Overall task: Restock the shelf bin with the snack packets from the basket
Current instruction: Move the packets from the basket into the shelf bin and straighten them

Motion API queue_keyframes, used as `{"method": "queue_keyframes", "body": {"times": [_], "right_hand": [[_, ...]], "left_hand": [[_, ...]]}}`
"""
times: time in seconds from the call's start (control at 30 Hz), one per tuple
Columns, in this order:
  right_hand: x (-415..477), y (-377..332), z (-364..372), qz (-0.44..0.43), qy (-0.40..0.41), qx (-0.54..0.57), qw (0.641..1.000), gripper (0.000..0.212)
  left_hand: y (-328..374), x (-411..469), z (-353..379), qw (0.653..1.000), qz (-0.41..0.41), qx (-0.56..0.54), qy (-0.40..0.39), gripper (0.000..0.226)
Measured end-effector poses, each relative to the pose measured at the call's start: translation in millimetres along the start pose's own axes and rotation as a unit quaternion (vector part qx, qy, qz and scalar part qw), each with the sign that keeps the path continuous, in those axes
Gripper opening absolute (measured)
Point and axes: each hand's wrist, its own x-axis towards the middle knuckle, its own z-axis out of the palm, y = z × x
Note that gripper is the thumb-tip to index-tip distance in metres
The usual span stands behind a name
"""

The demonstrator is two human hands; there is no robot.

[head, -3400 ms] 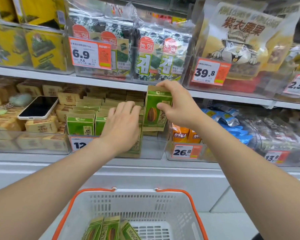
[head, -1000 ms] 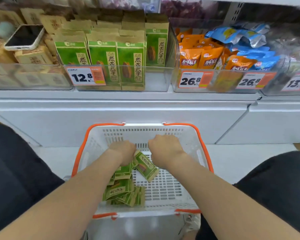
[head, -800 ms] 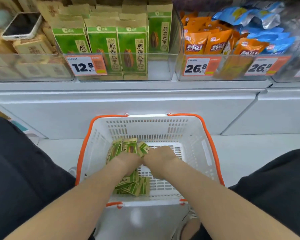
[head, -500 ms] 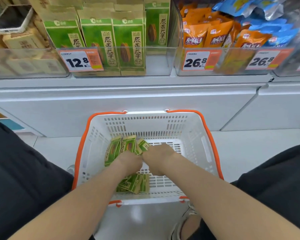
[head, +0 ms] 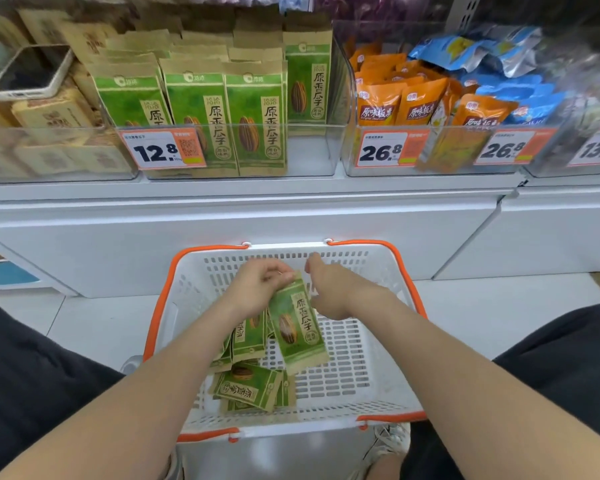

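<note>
At frame centre the left hand (head: 257, 289) pinches a green snack packet (head: 297, 329) by its top edge above the basket (head: 371, 358). It hangs long axis near vertical, bottom tipped lower right. The right hand (head: 329, 292) looks loosely open, seemingly holding nothing.

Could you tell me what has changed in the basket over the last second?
The left hand has lifted a bunch of green paper snack packets up out of the white plastic basket with orange rim, gripping them by their tops. The right hand has opened and drawn aside, holding nothing. A few packets stay on the basket floor; the clear shelf bin is unchanged.
</note>
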Motion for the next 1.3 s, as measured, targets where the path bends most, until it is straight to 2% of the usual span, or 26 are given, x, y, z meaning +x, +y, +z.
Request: {"method": "queue_keyframes", "body": {"times": [0.07,0.13,0.23,0.37,0.53,0.6,0.67,0.73,0.77,0.9,0.97,1.03,1.1,1.2,1.3], "right_hand": [[-0.8,5.0,-10.9,0.006,-0.005,0.133,0.991,0.045],[-4.4,1.9,-19.7,-0.002,0.000,0.289,0.957,0.024],[-6.2,-5.9,-24.3,-0.016,0.045,0.418,0.907,0.020],[-9.0,-17.6,-24.9,-0.041,0.140,0.458,0.877,0.023],[-12.3,-32.8,-24.9,-0.064,0.251,0.496,0.829,0.008],[-14.3,-37.6,-32.0,-0.061,0.297,0.524,0.796,0.006],[-18.8,-41.4,-40.9,-0.065,0.337,0.558,0.755,0.007],[-24.8,-45.4,-48.7,-0.071,0.347,0.591,0.725,0.007],[-27.3,-47.7,-51.6,-0.074,0.340,0.609,0.712,0.007],[-36.3,-58.0,-65.6,-0.086,0.288,0.673,0.676,0.013],[-38.1,-62.2,-75.8,-0.089,0.282,0.678,0.673,0.015],[-39.0,-64.9,-88.0,-0.088,0.295,0.654,0.691,0.021],[-40.0,-66.0,-103.1,-0.091,0.307,0.590,0.741,0.032],[-46.4,-67.0,-129.3,-0.129,0.333,0.413,0.838,0.058],[-53.9,-70.5,-153.1,-0.215,0.325,0.292,0.874,0.085]], "left_hand": [[11.3,1.0,-5.2,0.994,0.000,-0.072,0.082,0.011],[20.4,2.1,-10.3,0.977,-0.004,-0.153,0.150,0.010],[29.3,3.2,-16.6,0.948,-0.007,-0.226,0.224,0.009],[40.0,5.4,-19.6,0.925,-0.002,-0.257,0.280,0.007],[70.7,-0.7,-14.8,0.911,0.021,-0.170,0.374,0.017],[81.1,-1.4,-12.4,0.918,-0.011,-0.175,0.357,0.033],[87.0,0.2,-8.4,0.929,-0.035,-0.219,0.296,0.058],[98.4,-5.3,-1.4,0.926,-0.051,-0.281,0.246,0.067],[105.6,-8.8,0.2,0.923,-0.056,-0.291,0.247,0.068],[122.5,-15.2,-4.1,0.908,0.006,-0.234,0.347,0.078],[128.8,-13.7,-13.6,0.906,0.040,-0.201,0.370,0.077],[139.0,-12.4,-23.7,0.907,0.072,-0.148,0.388,0.073],[149.6,-10.3,-34.5,0.906,0.090,-0.091,0.403,0.071],[163.3,-6.2,-49.4,0.900,0.114,-0.002,0.421,0.073],[183.3,-1.5,-64.4,0.894,0.161,0.083,0.409,0.073]]}}
